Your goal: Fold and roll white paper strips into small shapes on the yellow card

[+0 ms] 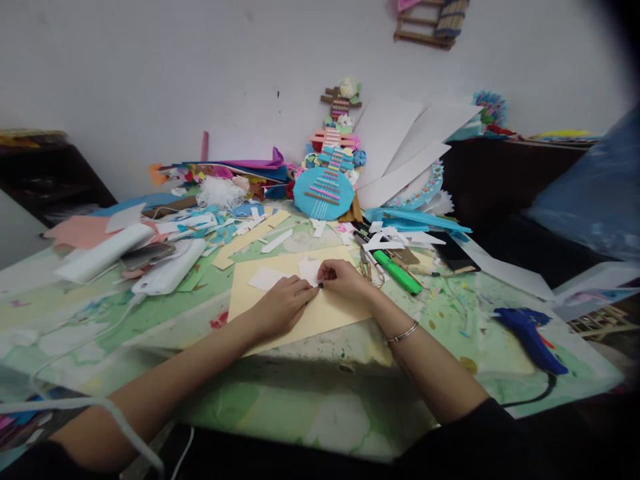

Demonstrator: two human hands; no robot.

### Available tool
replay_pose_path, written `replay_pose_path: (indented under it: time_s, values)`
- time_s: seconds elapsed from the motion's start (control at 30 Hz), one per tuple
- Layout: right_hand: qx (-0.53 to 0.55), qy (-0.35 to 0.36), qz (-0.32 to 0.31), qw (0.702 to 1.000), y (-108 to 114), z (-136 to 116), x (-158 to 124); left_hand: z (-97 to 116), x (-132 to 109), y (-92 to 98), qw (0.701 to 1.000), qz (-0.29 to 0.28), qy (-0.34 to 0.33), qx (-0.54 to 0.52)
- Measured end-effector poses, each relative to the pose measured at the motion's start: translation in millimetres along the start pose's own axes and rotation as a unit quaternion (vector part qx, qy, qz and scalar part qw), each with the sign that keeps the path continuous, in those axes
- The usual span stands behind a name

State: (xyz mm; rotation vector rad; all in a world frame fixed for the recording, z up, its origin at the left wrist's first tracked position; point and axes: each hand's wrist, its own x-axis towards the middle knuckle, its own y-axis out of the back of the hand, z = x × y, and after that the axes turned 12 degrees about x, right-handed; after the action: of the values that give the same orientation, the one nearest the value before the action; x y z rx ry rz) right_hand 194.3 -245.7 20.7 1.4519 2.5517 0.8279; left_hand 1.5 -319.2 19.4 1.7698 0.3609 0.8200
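Observation:
A cream sheet of card (330, 313) lies at the table's front edge, with a white paper piece (265, 278) and a second white paper piece (309, 270) on it. My left hand (286, 303) rests on the card, its fingers stretched toward the right and lying low over the paper. Close against those fingertips, my right hand (344, 280) is closed with its fingers curled in a pinch. A tiny dark spot (321, 285) shows between the two hands; what it is, and what the pinch holds, I cannot make out.
Scissors (367, 267) and a green marker (397, 272) lie right of the card. A blue glue gun (533, 337) is at the right edge, a phone (454, 252) behind it. White power strip-like devices (170, 267) with a cable sit left. A blue paper craft (320, 193) leans at the wall.

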Motion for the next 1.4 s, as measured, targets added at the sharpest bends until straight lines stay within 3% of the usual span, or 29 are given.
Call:
replay_pose_path:
  time_s: [0.63,1.03,1.23,1.4]
  values:
    - [-0.041,-0.048,0.049,0.997,7.5,4.0,1.6,2.2,4.7,4.9,0.998,-0.049,-0.007,0.033]
    - [-0.035,-0.043,0.049,0.997,5.4,7.4,0.5,18.6,-2.8,8.0,0.994,-0.061,0.056,0.074]
    - [-0.080,-0.071,0.084,0.991,-3.9,0.8,1.2,22.0,-4.8,5.8,0.992,-0.058,0.083,0.080]
    - [-0.102,-0.059,0.069,0.991,-0.1,-2.5,3.4,29.8,-8.6,2.1,0.989,-0.038,0.113,0.083]
